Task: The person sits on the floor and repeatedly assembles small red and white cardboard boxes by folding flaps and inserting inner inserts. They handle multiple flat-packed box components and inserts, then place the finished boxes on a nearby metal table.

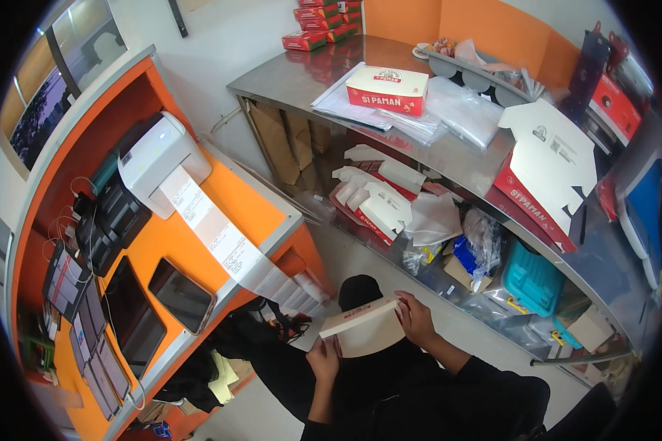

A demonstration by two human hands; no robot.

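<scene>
Carton in left hand, right hand

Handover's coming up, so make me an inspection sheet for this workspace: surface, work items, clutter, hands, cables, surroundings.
Surface: steel counter bears a red-and-white box and plastic sleeves.
Work items: cream carton, printed along one edge.
Clutter: folded cartons and teal container crowded under the counter.
Hands: left hand and right hand grip the carton's opposite ends.
Cables: thin white cables among devices on the orange desk.
Surroundings: white printer, paper strip over the desk edge; stacked red boxes.
</scene>
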